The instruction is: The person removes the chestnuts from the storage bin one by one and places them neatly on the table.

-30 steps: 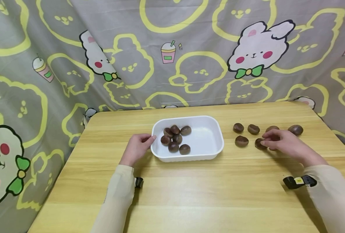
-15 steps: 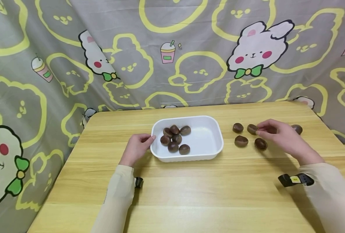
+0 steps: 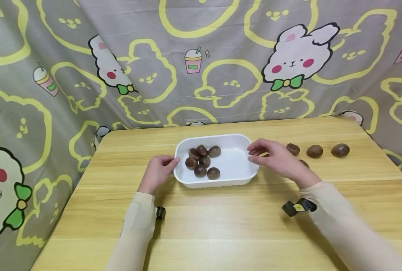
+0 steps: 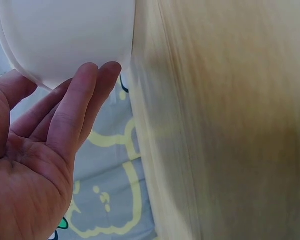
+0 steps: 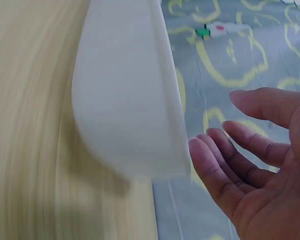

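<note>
A white tray (image 3: 234, 162) holds several brown chestnuts (image 3: 200, 171), mostly grouped in its left half. My left hand (image 3: 156, 174) grips the tray's left end; in the left wrist view, the hand (image 4: 45, 155) has its thumb and fingers at the rim of the tray (image 4: 65, 35). At the opposite end is my right hand (image 3: 283, 161), its thumb and fingers parted by the rim. The right wrist view shows that hand (image 5: 265, 170) with nothing held and its fingertips close beside the tray (image 5: 125, 90); whether they touch it, I cannot tell.
Right of my right hand, chestnuts (image 3: 314, 151) lie on the wooden table (image 3: 201, 226), one partly covered by the hand. Another chestnut (image 3: 340, 150) is farthest right. A patterned curtain (image 3: 231, 98) hangs behind the table's back edge.
My right hand has moved left from among the loose chestnuts to the tray's right end, uncovering the chestnuts at the far right. My left hand has kept its grip on the tray.
</note>
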Action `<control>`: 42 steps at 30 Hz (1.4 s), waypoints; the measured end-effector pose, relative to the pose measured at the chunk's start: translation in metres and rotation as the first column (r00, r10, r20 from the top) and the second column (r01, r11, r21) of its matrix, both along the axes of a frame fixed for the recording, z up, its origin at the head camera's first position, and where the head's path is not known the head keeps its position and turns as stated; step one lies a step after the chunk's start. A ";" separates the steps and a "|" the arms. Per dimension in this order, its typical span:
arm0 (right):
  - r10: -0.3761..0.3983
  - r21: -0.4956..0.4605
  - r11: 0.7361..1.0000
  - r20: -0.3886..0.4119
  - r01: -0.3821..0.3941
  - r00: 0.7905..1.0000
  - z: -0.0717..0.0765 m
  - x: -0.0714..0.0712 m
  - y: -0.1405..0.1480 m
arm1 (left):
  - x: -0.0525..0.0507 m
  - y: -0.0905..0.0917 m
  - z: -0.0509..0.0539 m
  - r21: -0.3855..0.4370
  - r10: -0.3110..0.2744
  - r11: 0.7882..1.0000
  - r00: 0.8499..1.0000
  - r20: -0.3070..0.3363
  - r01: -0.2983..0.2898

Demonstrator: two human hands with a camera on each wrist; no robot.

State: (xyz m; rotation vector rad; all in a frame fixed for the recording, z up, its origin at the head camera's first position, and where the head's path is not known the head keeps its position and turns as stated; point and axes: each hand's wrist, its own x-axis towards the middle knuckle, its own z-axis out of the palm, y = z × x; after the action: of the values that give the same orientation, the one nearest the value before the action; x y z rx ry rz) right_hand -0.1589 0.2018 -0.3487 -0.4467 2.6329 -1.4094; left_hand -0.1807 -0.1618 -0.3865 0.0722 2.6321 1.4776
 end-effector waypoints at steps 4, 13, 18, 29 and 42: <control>0.064 -0.011 0.998 -0.005 -0.064 0.998 -0.005 -0.005 -0.026 | 0.000 -0.001 -0.001 0.002 -0.001 1.000 1.000 -0.004 0.001; 0.174 0.014 0.985 -0.043 -0.174 0.984 -0.023 -0.020 -0.072 | -0.001 -0.002 -0.001 -0.010 -0.003 1.000 1.000 -0.026 0.003; 0.135 -0.004 0.991 0.013 -0.135 0.991 -0.027 -0.022 -0.087 | -0.002 -0.002 0.000 -0.004 0.000 1.000 1.000 -0.023 0.000; 0.136 0.097 0.985 0.101 -0.145 0.986 -0.033 -0.031 -0.100 | -0.002 0.000 -0.002 -0.012 -0.006 1.000 1.000 -0.031 0.005; 0.187 0.115 0.971 0.188 -0.211 0.964 -0.037 -0.038 -0.105 | 0.000 0.001 -0.002 -0.001 0.004 1.000 1.000 -0.015 -0.004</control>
State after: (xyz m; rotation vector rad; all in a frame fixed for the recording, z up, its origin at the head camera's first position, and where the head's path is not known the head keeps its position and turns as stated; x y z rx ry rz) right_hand -0.1965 0.0971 -0.3859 -0.5284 2.4445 -1.1470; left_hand -0.1809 -0.1611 -0.3883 0.0780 2.6463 1.4823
